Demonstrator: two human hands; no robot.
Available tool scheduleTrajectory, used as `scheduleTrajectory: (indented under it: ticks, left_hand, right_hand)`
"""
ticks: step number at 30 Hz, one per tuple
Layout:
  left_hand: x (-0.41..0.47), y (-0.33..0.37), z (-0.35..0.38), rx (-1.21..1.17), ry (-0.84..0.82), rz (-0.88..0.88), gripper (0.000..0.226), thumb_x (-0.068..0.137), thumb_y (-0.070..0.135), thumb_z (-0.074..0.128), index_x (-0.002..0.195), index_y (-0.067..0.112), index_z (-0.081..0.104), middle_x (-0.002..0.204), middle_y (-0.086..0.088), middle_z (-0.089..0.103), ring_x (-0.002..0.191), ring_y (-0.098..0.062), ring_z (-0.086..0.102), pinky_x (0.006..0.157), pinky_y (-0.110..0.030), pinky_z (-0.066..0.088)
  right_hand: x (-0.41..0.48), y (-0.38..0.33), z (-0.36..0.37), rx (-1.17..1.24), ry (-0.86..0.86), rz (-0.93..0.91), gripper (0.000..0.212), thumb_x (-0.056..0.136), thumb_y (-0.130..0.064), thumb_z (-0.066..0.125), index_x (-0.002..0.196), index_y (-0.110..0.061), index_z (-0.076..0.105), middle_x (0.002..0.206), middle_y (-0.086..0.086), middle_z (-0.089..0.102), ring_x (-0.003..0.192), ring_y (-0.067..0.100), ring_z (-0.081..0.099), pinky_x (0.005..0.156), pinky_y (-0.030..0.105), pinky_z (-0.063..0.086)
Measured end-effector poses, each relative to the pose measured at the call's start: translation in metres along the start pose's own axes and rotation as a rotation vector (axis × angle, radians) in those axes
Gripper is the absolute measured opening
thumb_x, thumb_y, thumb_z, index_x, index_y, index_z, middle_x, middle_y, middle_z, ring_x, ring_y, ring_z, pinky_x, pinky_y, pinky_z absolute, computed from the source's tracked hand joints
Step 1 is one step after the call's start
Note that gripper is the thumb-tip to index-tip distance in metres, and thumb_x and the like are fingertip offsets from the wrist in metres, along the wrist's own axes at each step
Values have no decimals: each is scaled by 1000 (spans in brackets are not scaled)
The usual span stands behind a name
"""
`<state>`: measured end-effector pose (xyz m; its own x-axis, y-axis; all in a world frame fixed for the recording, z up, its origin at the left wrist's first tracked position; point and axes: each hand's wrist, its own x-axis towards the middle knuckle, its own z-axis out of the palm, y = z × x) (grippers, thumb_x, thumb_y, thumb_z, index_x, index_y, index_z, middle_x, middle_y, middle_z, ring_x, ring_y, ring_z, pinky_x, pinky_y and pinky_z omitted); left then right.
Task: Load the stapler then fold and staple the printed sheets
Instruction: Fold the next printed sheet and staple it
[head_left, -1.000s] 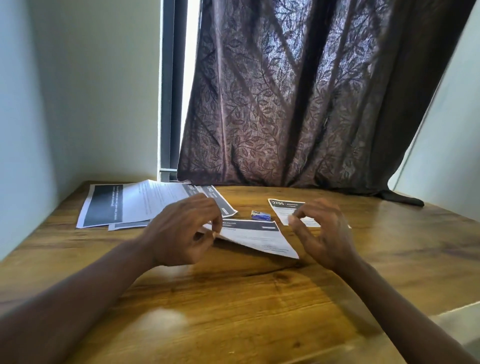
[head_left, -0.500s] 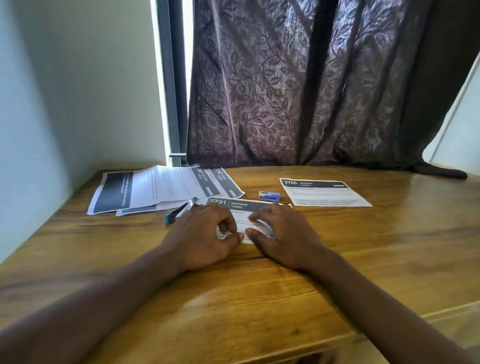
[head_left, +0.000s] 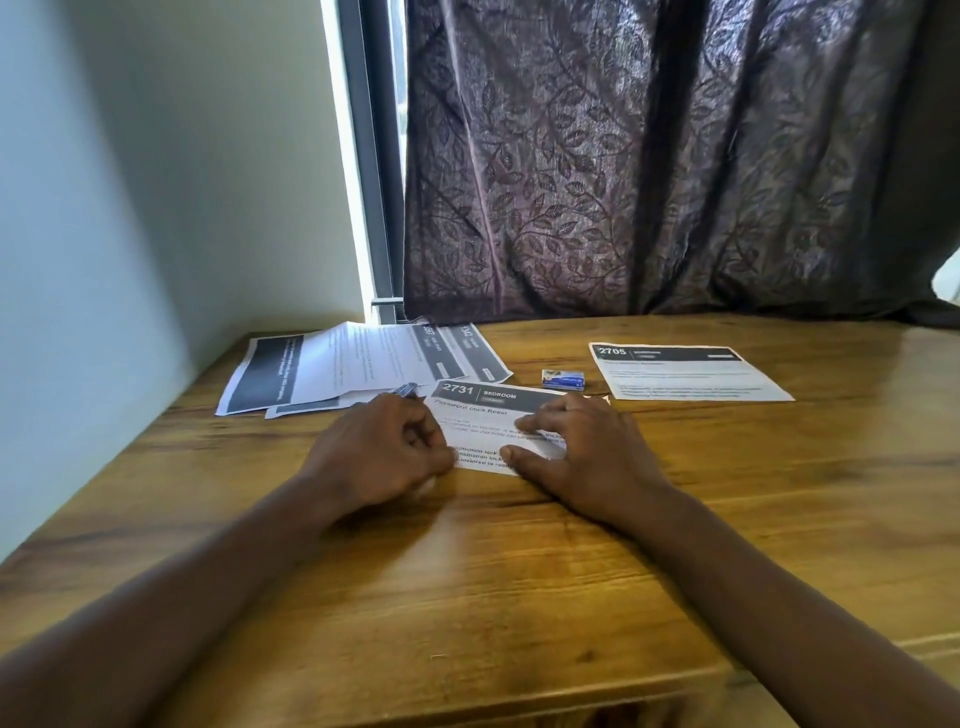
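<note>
1. Lower half of the frame: two bare forearms reach in from the bottom corners over the wooden table (head_left: 519, 587); they converge toward the middle.
2. Middle of the frame, left of centre: the left hand (head_left: 382, 460) sits knuckles-up with its fingers curled under, its thumb at the left edge of the folded sheet (head_left: 485, 413); whether it pinches the paper or only presses on it I cannot tell.
3. Right of centre: the right hand (head_left: 589, 460) lies flat, fingers straight and spread a little, pressing down on the right part of the folded sheet; it grasps nothing.
4. The folded sheet lies flat on the table between and under both hands; its dark header reads "2731 BEDROOM".
5. Just above the left hand's knuckles, a small end of the stapler (head_left: 406, 389) shows; the rest is hidden.
6. Above the right hand: a small staple box (head_left: 562, 379); right of it, apart, a flat sheet headed "2705" (head_left: 691, 376).
7. Left of centre, farther back: a loose pile of printed sheets (head_left: 358, 364), overlapping.
8. Upper frame: a dark leaf-patterned curtain (head_left: 649, 171), a window frame (head_left: 371, 171), a pale wall (head_left: 156, 182).
</note>
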<state>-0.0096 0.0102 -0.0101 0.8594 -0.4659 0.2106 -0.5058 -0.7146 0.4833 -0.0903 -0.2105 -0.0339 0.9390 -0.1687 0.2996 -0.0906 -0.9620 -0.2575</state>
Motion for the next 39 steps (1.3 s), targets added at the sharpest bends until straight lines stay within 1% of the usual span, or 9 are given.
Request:
scheduleTrajectory:
  ticks: [3, 8, 12, 14, 16, 20, 23, 33, 39]
  left_hand:
    - [-2, -16, -9, 3, 7, -44, 17, 78, 41, 82, 72, 28, 72, 64, 19, 71, 58, 2, 63, 61, -28, 48]
    - [-4, -24, -16, -3, 78, -123, 12, 72, 40, 82, 76, 45, 71, 68, 18, 72, 71, -7, 68, 73, -41, 61]
    - [-5, -25, -15, 19, 108, -120, 10, 70, 42, 78, 75, 42, 70, 72, 17, 72, 72, -8, 67, 70, -39, 61]
    - [-6, -22, -12, 67, 161, -74, 12, 76, 40, 77, 73, 32, 68, 71, 15, 69, 71, -6, 63, 61, -30, 52]
    - [-9, -16, -9, 105, 183, 20, 14, 83, 45, 75, 83, 32, 67, 69, 13, 63, 69, -5, 58, 56, -27, 40]
    - [-12, -8, -4, 171, 115, 123, 36, 85, 66, 65, 113, 43, 65, 68, 15, 60, 74, -6, 59, 68, -31, 48]
    - [-13, -6, -2, 213, 99, 137, 48, 84, 73, 59, 124, 47, 60, 70, 18, 59, 83, -10, 58, 77, -33, 50]
    - [-10, -11, -1, 203, 87, 110, 44, 84, 75, 58, 118, 48, 63, 76, 17, 58, 87, -12, 58, 75, -33, 48]
    - [-6, -15, -1, 206, 86, 119, 41, 84, 75, 58, 115, 49, 64, 74, 21, 59, 84, -7, 54, 70, -32, 43]
  right_hand:
    - [0, 0, -1, 12, -6, -6, 60, 87, -76, 50, 135, -40, 59, 139, -12, 53, 131, 13, 44, 108, 42, 34]
    - [-1, 0, -4, 26, -22, -2, 60, 87, -75, 50, 135, -39, 60, 140, -11, 55, 130, 14, 45, 108, 44, 36]
    - [-2, -2, -7, 25, -40, -5, 57, 89, -72, 51, 134, -39, 60, 143, -11, 54, 131, 14, 46, 108, 43, 37]
    - [-2, -4, -10, 40, -46, -17, 55, 90, -69, 52, 134, -37, 62, 145, -11, 55, 131, 13, 48, 108, 41, 39]
    - [-3, -6, -11, 48, -56, -31, 55, 92, -68, 51, 136, -36, 61, 149, -10, 53, 135, 13, 48, 110, 41, 39]
    - [-7, -13, -12, -49, -119, -60, 70, 92, -76, 36, 148, -36, 48, 160, -6, 41, 147, 15, 35, 119, 41, 27]
    - [-7, -16, -11, -69, -160, -59, 76, 90, -79, 37, 153, -37, 39, 165, -5, 30, 153, 13, 24, 121, 43, 20]
    - [-18, -2, -20, -9, -283, 32, 55, 104, -54, 34, 157, -47, 21, 169, -14, 8, 157, 10, 0, 126, 49, 2]
    - [-30, -1, -27, 10, -273, 64, 50, 108, -36, 29, 155, -51, 22, 169, -15, 8, 157, 11, -1, 125, 51, -6]
